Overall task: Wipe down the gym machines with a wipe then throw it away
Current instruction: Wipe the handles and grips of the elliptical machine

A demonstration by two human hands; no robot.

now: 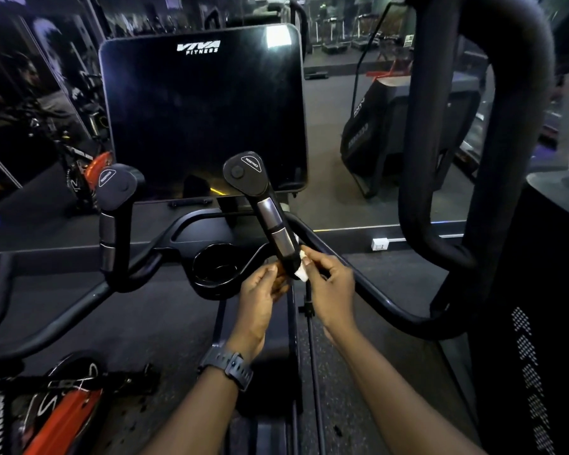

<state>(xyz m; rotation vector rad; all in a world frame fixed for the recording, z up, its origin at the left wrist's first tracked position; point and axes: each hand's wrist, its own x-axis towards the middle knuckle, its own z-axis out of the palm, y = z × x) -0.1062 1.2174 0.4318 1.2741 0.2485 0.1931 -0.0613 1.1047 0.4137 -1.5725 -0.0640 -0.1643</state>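
The step in hand is the wiping of the right-hand grip [278,224] of an exercise machine, just right of centre frame. The wipe [301,272] — a small white wad — sits against the lower end of that grip, touching it, and is pinched by the fingertips of the right hand [329,287], whose fingers are curled narrowly round it. The left hand [260,297] closes on the same lower end from the other side, fingers bent toward the grip; whether it also touches the wipe cannot be told, as the grip hides that contact. A dark wristwatch [227,366] sits on the left wrist. Judged from this position, the wipe has reached only the base of the grip; the next move probably calls for drawing it upward over the two silver sensor bands toward the paddle-shaped cap [247,174], keeping the pinch firm so the wad does not slip. The left-hand grip [114,205], the cup holder [216,267] and the console screen [204,113] remain candidates for wiping; disposal comes last — no bin is visible. Legible writing: "VIVA FITNESS" at the top of the console screen, "RESISTANCE" on the cap of each grip, and "FITNESS" on a panel at the lower left edge of the frame.
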